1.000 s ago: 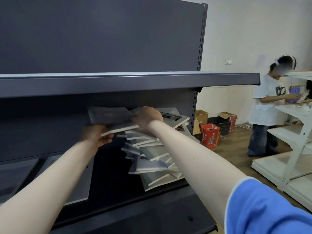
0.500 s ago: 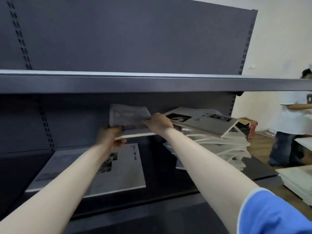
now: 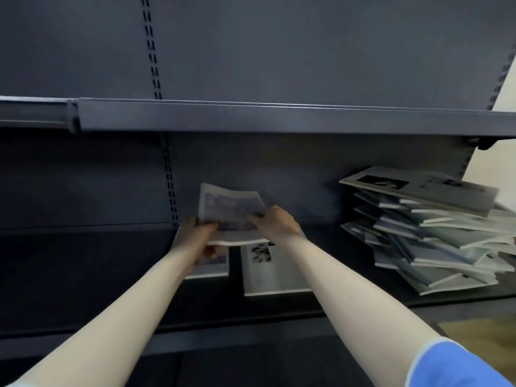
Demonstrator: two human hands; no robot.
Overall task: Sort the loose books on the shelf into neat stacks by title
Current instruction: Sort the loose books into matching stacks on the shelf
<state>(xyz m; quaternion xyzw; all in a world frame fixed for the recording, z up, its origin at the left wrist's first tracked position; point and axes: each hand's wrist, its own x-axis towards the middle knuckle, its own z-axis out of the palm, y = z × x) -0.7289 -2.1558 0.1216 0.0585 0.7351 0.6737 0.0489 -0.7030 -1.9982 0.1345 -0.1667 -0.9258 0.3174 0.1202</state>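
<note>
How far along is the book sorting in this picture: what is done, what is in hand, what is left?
Done: two books lie flat apart on the shelf, a left book and a right book. In hand: the left hand and right hand hold a book above them. Left: the untidy pile at right.

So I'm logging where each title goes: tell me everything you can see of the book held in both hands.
The held book is a thin, pale softcover with a blurred bluish-grey picture on its cover; no title is legible. It tilts up at the far edge, sagging slightly. The left hand grips its left edge, the right hand its right. It hangs above two books lying flat on the dark shelf, clear of the messy pile to the right.
</note>
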